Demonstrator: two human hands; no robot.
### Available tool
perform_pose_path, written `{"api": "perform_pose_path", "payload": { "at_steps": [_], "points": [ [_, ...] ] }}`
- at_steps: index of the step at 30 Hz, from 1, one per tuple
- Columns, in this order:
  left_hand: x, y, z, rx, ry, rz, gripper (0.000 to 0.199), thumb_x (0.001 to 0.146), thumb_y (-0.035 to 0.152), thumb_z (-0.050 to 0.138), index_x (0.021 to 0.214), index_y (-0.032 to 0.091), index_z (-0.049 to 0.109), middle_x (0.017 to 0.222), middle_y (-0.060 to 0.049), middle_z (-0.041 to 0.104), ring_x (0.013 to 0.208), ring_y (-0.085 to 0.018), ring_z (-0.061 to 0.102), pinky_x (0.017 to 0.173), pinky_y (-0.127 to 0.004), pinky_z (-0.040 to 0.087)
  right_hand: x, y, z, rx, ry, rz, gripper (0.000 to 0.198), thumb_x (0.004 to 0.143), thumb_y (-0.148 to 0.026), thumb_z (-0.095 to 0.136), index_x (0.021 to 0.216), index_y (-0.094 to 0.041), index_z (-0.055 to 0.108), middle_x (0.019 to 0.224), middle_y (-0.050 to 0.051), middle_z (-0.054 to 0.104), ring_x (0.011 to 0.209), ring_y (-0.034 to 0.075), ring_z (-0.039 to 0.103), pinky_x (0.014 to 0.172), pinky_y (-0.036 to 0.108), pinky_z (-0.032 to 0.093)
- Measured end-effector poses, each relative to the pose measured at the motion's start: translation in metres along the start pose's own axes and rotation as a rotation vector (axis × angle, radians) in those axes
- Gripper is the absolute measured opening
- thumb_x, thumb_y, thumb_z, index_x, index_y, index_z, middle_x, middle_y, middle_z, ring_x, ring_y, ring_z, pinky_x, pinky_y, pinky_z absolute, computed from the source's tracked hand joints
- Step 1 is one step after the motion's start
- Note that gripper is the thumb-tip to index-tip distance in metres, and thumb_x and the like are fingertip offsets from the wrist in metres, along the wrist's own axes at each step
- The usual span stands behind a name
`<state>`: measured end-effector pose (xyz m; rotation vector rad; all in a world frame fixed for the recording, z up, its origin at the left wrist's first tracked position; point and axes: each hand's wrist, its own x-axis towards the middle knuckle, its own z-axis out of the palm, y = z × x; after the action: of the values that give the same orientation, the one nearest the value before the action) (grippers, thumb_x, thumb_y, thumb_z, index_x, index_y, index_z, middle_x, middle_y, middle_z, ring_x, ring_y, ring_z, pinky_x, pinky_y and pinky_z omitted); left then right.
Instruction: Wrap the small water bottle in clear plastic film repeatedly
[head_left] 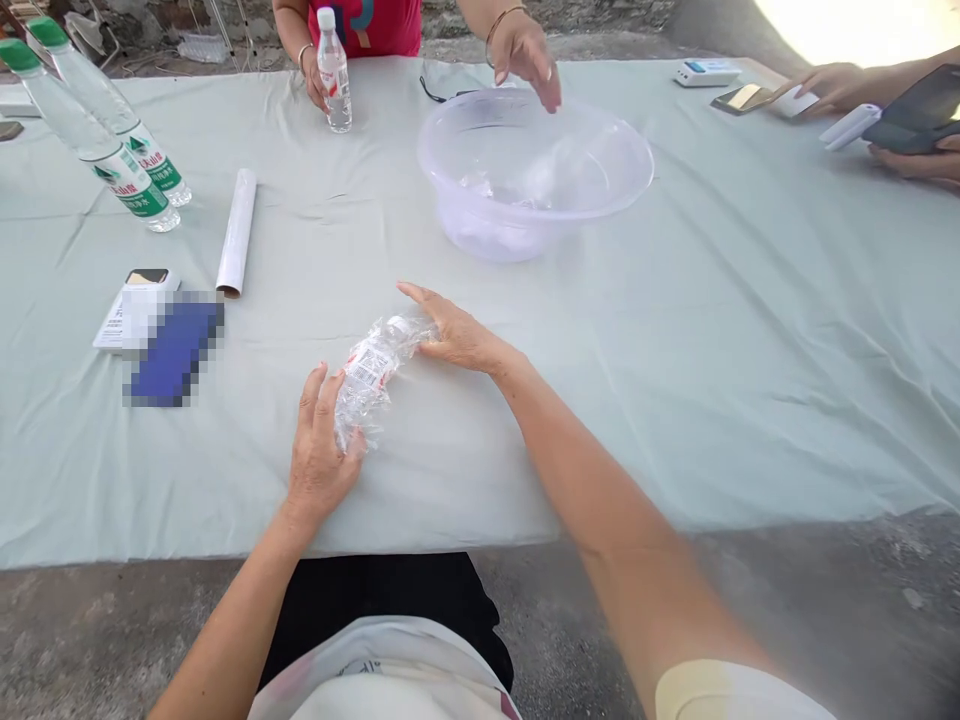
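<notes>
A small plastic bottle (367, 366) wrapped in crinkled clear film lies tilted on the cloth in front of me. Its white cap points away, and a red-and-white label with a barcode shows through the film. My left hand (324, 450) is closed loosely about the bottle's near end, fingers along one side and thumb on the other. Around the cap end, my right hand (463, 338) has its fingers stretched out, and its thumb touches the film. Left of the bottle lies a white roll of film (238, 235) on a cardboard core.
Across the table (712, 330), a person's hand hovers over a translucent basin (499, 230) with film-like contents; their other hand holds a bottle (334, 85). Two green-capped bottles (139, 180), a white device (131, 315) and a blurred blue item (176, 350) are at left. Another person's hands hold devices at right.
</notes>
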<state>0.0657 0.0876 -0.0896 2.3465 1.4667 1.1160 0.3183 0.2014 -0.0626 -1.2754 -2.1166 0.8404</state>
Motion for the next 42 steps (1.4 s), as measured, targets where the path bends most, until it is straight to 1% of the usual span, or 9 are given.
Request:
{"api": "perform_pose_path", "payload": {
  "at_steps": [7, 12, 17, 24, 29, 32, 35, 38, 42],
  "points": [
    [0.003, -0.025, -0.026, -0.026, -0.094, 0.064, 0.07, 0.09, 0.019, 0.059, 0.154, 0.029, 0.032, 0.144, -0.014, 0.053, 0.137, -0.03, 0.051, 0.111, -0.049, 0.048, 0.005, -0.018, -0.014, 0.219, -0.262, 0.0, 0.084, 0.07, -0.033, 0.082, 0.147, -0.034, 0.05, 0.159, 0.002, 0.045, 0.146, 0.028, 0.043, 0.116, 0.048, 0.04],
    [0.0, -0.026, -0.025, -0.045, -0.078, 0.044, 0.068, 0.09, 0.018, 0.059, 0.153, 0.028, 0.034, 0.144, -0.013, 0.054, 0.138, -0.029, 0.051, 0.111, -0.048, 0.047, 0.006, -0.026, -0.018, 0.26, -0.021, 0.007, 0.02, 0.086, -0.032, 0.064, 0.098, -0.023, 0.077, 0.132, 0.005, 0.069, 0.127, 0.025, 0.06, 0.109, 0.044, 0.044],
    [0.0, -0.028, -0.029, -0.086, -0.113, -0.045, 0.058, 0.09, 0.024, 0.058, 0.146, 0.027, 0.042, 0.144, -0.011, 0.057, 0.137, -0.029, 0.053, 0.112, -0.05, 0.046, 0.007, -0.038, -0.034, 0.149, 0.248, 0.001, 0.019, 0.085, -0.02, 0.059, 0.089, -0.022, 0.077, 0.099, 0.002, 0.075, 0.097, 0.02, 0.068, 0.092, 0.038, 0.052],
    [0.005, -0.043, -0.034, -0.308, -0.066, -0.18, 0.044, 0.089, 0.032, 0.062, 0.132, 0.028, 0.053, 0.143, -0.01, 0.054, 0.14, -0.027, 0.048, 0.114, -0.047, 0.044, -0.02, -0.057, -0.016, 0.435, 0.17, 0.241, 0.02, 0.094, -0.036, 0.055, 0.1, -0.022, 0.069, 0.112, 0.002, 0.065, 0.064, 0.01, 0.069, 0.055, 0.025, 0.055],
    [0.008, -0.046, -0.036, -0.36, 0.007, -0.262, 0.026, 0.093, 0.036, 0.059, 0.118, 0.027, 0.059, 0.138, -0.008, 0.059, 0.136, -0.024, 0.052, 0.112, -0.042, 0.043, -0.015, -0.039, 0.011, 0.677, 0.169, 0.228, 0.021, 0.093, -0.041, 0.057, 0.096, -0.023, 0.065, 0.114, 0.002, 0.065, 0.089, 0.014, 0.072, 0.08, 0.034, 0.063],
    [0.018, -0.044, -0.035, -0.341, 0.042, -0.409, 0.024, 0.095, 0.04, 0.054, 0.113, 0.026, 0.062, 0.124, -0.005, 0.067, 0.121, -0.022, 0.062, 0.105, -0.037, 0.048, -0.004, -0.023, 0.024, 0.639, 0.218, 0.139, 0.021, 0.091, -0.04, 0.059, 0.095, -0.022, 0.069, 0.109, 0.003, 0.071, 0.104, 0.015, 0.067, 0.101, 0.038, 0.055],
    [0.033, -0.046, -0.03, -0.172, 0.114, -0.486, 0.026, 0.096, 0.037, 0.049, 0.113, 0.025, 0.065, 0.116, -0.004, 0.07, 0.111, -0.021, 0.065, 0.102, -0.035, 0.048, 0.002, -0.013, 0.034, 0.563, 0.267, 0.121, 0.026, 0.09, -0.041, 0.056, 0.098, -0.02, 0.071, 0.117, 0.006, 0.071, 0.107, 0.018, 0.065, 0.102, 0.039, 0.052],
    [0.041, -0.055, -0.028, -0.028, 0.186, -0.357, 0.027, 0.096, 0.03, 0.044, 0.106, 0.023, 0.068, 0.116, -0.007, 0.07, 0.115, -0.021, 0.063, 0.105, -0.035, 0.046, 0.0, -0.007, 0.039, 0.41, 0.286, 0.035, 0.027, 0.091, -0.039, 0.054, 0.1, -0.02, 0.07, 0.12, 0.009, 0.07, 0.113, 0.02, 0.065, 0.102, 0.04, 0.051],
    [0.034, -0.08, -0.039, 0.053, 0.019, -0.087, 0.028, 0.097, 0.028, 0.044, 0.11, 0.024, 0.069, 0.128, -0.009, 0.069, 0.12, -0.023, 0.066, 0.102, -0.036, 0.051, -0.014, 0.0, 0.044, 0.068, 0.215, -0.136, 0.024, 0.092, -0.031, 0.056, 0.112, -0.025, 0.069, 0.135, 0.008, 0.063, 0.13, 0.021, 0.057, 0.108, 0.044, 0.048]
  ]
}}
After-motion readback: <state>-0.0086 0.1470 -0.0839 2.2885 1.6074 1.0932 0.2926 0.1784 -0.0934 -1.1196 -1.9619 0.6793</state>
